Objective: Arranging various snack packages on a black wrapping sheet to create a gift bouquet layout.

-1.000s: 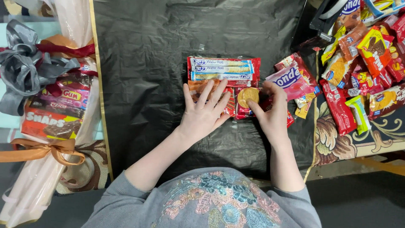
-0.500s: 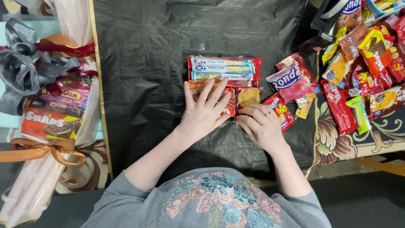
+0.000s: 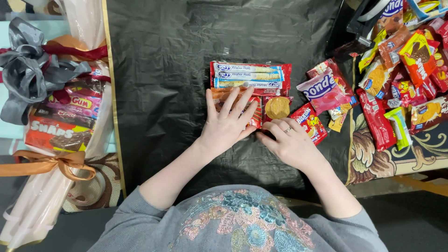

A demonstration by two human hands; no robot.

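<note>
A black sheet [image 3: 186, 56] covers the table. At left lies a wrapped gift bundle [image 3: 60, 116] with a grey bow [image 3: 32, 70]; at right, a heap of snacks [image 3: 410, 70]. Mid-sheet sits a packet stack [image 3: 249, 88], wafer rolls [image 3: 247, 74] on top. The left hand [image 3: 226, 126] lies flat, fingers spread, on the stack's near edge, gripping nothing. The right hand [image 3: 291, 142] rests loosely curled just beside a gold coin [image 3: 277, 107], its fingertips touching the stack, holding nothing.

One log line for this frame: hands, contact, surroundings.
left hand: flat on red snack packs | right hand: beside gold biscuit | black sheet
</note>
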